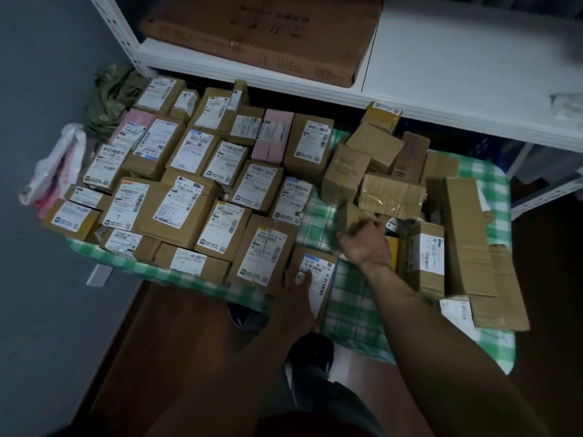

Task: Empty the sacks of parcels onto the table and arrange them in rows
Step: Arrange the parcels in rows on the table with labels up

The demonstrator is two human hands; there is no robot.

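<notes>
Your left hand (295, 288) pinches the labelled parcel (321, 269), thumb on top, at the front edge of the table (353, 310), where it overhangs beside the sorted rows (195, 184). Your right hand (366, 244) has its fingers curled round a small brown parcel (355, 217) at the edge of the loose heap (394, 190). Yank that one and the boxes leaning on it could slide off; release the left and the overhanging parcel may tip to the floor.

— What stood above the desk's (350, 310) far edge?
— A white shelf (441, 74), carrying a big flat brown carton (262, 36).
— And at the left edge?
— A white-and-pink plastic bag (60, 165), beside a grey wall (38, 89). Brown floor (176, 335) lay below.
</notes>
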